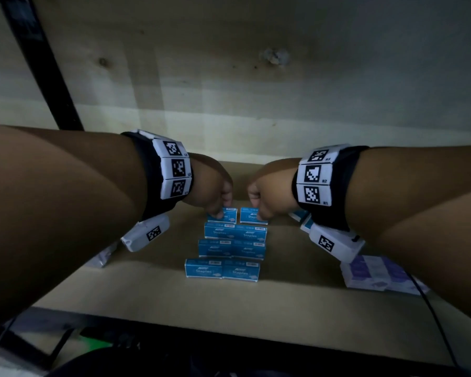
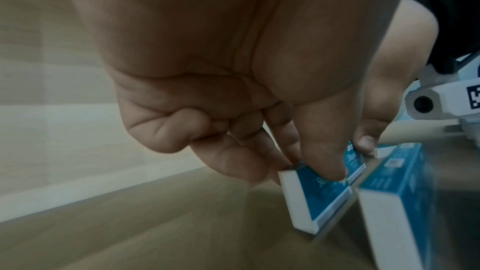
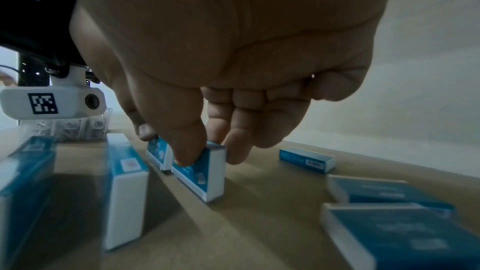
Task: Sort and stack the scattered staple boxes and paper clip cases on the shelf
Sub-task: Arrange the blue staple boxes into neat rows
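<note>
Blue staple boxes stand on edge in paired rows on the wooden shelf [image 1: 152,289]. In the back row my left hand [image 1: 217,213] pinches the left staple box [image 1: 225,216], thumb on its printed face, fingers behind. The left wrist view shows that left box [image 2: 319,198] under my thumb and my left hand [image 2: 311,169]. My right hand [image 1: 259,214] pinches the right staple box [image 1: 252,216] beside it. In the right wrist view my right hand [image 3: 210,151] grips the right box [image 3: 207,174], which leans slightly. A small gap separates the two boxes.
Three more rows of staple boxes [image 1: 235,232] [image 1: 231,248] [image 1: 222,269] stand in front of my hands. Loose blue boxes [image 3: 306,159] [image 3: 384,190] lie flat to the right. Purple-white boxes [image 1: 375,272] sit at the right front. Clear paper clip cases [image 3: 78,126] stand at the left.
</note>
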